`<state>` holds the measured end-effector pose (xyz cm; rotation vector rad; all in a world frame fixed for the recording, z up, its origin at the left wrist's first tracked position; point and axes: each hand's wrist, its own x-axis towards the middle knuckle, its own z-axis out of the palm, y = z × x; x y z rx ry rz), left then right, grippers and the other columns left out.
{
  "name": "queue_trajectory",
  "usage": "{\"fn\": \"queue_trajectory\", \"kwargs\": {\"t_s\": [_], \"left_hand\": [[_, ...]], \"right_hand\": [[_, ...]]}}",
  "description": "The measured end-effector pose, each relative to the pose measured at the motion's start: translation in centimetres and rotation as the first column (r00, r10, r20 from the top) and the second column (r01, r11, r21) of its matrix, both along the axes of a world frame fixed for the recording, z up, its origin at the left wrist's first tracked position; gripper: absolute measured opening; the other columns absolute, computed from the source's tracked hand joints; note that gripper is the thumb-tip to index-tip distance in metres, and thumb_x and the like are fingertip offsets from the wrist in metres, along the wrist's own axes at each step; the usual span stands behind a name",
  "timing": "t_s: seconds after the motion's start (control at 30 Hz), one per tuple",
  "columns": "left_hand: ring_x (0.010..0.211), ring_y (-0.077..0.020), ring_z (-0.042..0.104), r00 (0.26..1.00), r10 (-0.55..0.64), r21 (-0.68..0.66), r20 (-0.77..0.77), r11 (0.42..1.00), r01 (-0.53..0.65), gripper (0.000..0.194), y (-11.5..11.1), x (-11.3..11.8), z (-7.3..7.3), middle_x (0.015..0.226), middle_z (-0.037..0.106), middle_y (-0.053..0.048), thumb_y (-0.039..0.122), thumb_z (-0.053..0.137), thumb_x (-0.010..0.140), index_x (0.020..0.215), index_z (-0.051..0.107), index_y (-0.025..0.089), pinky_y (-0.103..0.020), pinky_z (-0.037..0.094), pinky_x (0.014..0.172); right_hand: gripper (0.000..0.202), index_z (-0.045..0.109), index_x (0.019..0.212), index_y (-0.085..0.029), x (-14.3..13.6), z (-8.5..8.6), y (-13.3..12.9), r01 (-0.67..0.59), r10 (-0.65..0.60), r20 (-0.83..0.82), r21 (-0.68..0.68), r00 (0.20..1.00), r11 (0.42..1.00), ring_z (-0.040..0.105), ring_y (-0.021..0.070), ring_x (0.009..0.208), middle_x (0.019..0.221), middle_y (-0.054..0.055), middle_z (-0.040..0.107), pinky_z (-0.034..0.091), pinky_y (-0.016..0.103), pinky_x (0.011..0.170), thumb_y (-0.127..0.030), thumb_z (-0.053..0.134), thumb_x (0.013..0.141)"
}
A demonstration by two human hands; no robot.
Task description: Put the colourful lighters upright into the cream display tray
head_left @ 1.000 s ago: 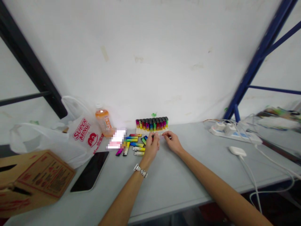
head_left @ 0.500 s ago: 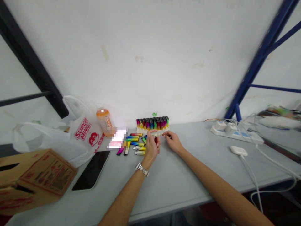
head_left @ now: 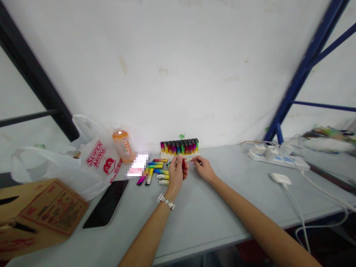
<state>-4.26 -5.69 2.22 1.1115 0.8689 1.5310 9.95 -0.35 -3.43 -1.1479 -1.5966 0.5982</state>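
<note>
My left hand (head_left: pixel 175 173), with a silver bracelet at the wrist, is closed around a red lighter (head_left: pixel 184 167) held upright above the table. Just to its right, my right hand (head_left: pixel 205 169) has thumb and forefinger pinched together, pointing toward the lighter; what is between the fingertips is too small to make out. Behind both hands, many multicoloured lighters (head_left: pixel 180 147) stand in rows in a pale tray (head_left: pixel 196 153) against the wall. Several loose lighters (head_left: pixel 158 165) lie left of my left hand, some partly hidden by it.
A black phone (head_left: pixel 106 204), a cardboard box (head_left: pixel 52 215), a white plastic bag (head_left: pixel 94 167) and an orange drink bottle (head_left: pixel 121 142) are on the left. At right lie a power strip (head_left: pixel 280 159) and a white charger (head_left: pixel 280 178) with cables. The table's front edge runs below my forearms.
My left hand has turned, so the red lighter now shows more fully and upright. A translucent strip seen between the hands no longer shows clearly. The view has shifted slightly.
</note>
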Motion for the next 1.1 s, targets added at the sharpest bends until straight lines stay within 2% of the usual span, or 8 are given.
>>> {"fn": "queue_trajectory", "kwargs": {"t_s": [0.13,0.27,0.4,0.57,0.67,0.8,0.9,1.1], "left_hand": [[0.034,-0.0063,0.040,1.000,-0.011,0.020,-0.009,1.000,0.011,0.048,0.0,0.0,-0.2,0.049,0.042,0.011,0.068,0.050,0.085,0.090,0.052,0.020,-0.016,0.030,0.034],[0.045,-0.0071,0.045,0.994,-0.107,-0.004,-0.010,0.994,0.107,0.043,0.4,0.0,-0.8,0.059,0.049,0.009,0.057,0.061,0.083,0.105,0.049,0.022,-0.016,0.034,0.040],[0.051,-0.0058,0.048,0.994,-0.093,0.067,-0.056,0.993,0.097,0.042,0.7,-0.3,-1.1,0.070,0.055,0.006,0.050,0.066,0.082,0.108,0.051,0.020,-0.016,0.038,0.047],[0.037,-0.0028,0.032,0.977,-0.195,0.019,-0.087,0.980,0.197,0.049,0.0,-0.4,-0.3,0.066,0.052,0.007,0.057,0.061,0.083,0.115,0.056,0.019,-0.016,0.023,0.036],[0.036,-0.0027,0.020,0.979,-0.198,-0.072,-0.047,0.978,0.195,0.051,-0.2,-0.2,0.0,0.049,0.031,0.010,0.064,0.054,0.083,0.088,0.064,0.015,-0.016,0.012,0.037],[0.034,-0.0040,0.019,0.992,-0.053,-0.208,-0.116,0.978,0.028,0.062,-0.3,0.2,0.3,0.039,0.022,0.008,0.065,0.043,0.085,0.045,0.044,0.017,-0.018,0.012,0.036],[0.033,-0.0057,0.024,0.990,0.026,-0.231,-0.142,0.971,-0.058,0.055,-0.4,0.4,0.6,0.038,0.026,0.006,0.054,0.041,0.088,0.045,0.041,0.019,-0.019,0.015,0.037],[0.034,-0.0053,0.022,0.992,-0.079,-0.277,-0.097,0.960,0.049,0.055,-0.8,0.6,0.8,0.039,0.026,0.007,0.056,0.044,0.086,0.046,0.040,0.019,-0.019,0.013,0.038]], "right_hand": [[0.025,0.067,0.088,-0.018,0.0,0.1,-0.1,-0.013,0.013,0.008,-0.008,1.000,1.000,0.059,0.0174,0.074,0.078,0.002,0.066,0.045,0.030,0.074,-0.027,0.045,0.081],[0.024,0.067,0.088,-0.018,0.0,0.1,-0.3,-0.033,0.033,0.029,-0.004,0.999,0.999,0.058,0.0165,0.070,0.074,0.001,0.066,0.044,0.029,0.071,-0.024,0.044,0.081],[0.024,0.067,0.087,-0.018,-0.1,0.2,-0.4,-0.031,0.031,0.051,-0.006,0.998,0.999,0.057,0.0164,0.067,0.071,0.000,0.064,0.044,0.028,0.069,-0.021,0.044,0.081],[0.022,0.067,0.087,-0.018,0.0,0.4,-0.5,-0.071,0.072,0.070,-0.024,0.995,0.997,0.055,0.0153,0.063,0.068,0.000,0.062,0.042,0.026,0.064,-0.023,0.045,0.083],[0.023,0.067,0.088,-0.018,0.1,0.5,-0.5,-0.078,0.079,0.070,-0.025,0.994,0.997,0.055,0.0154,0.064,0.068,0.000,0.062,0.042,0.027,0.065,-0.022,0.046,0.082],[0.024,0.068,0.088,-0.017,0.1,0.4,-0.5,-0.088,0.092,0.088,-0.050,0.992,0.995,0.057,0.0160,0.063,0.066,0.000,0.062,0.043,0.027,0.065,-0.020,0.045,0.081],[0.024,0.067,0.088,-0.017,0.1,0.4,-0.4,-0.096,0.101,0.098,-0.054,0.990,0.994,0.058,0.0159,0.063,0.066,0.000,0.061,0.044,0.027,0.066,-0.019,0.045,0.081],[0.024,0.068,0.089,-0.017,0.1,0.3,-0.4,-0.105,0.109,0.114,-0.044,0.987,0.994,0.058,0.0158,0.063,0.067,-0.001,0.062,0.044,0.027,0.065,-0.020,0.046,0.082]]}}
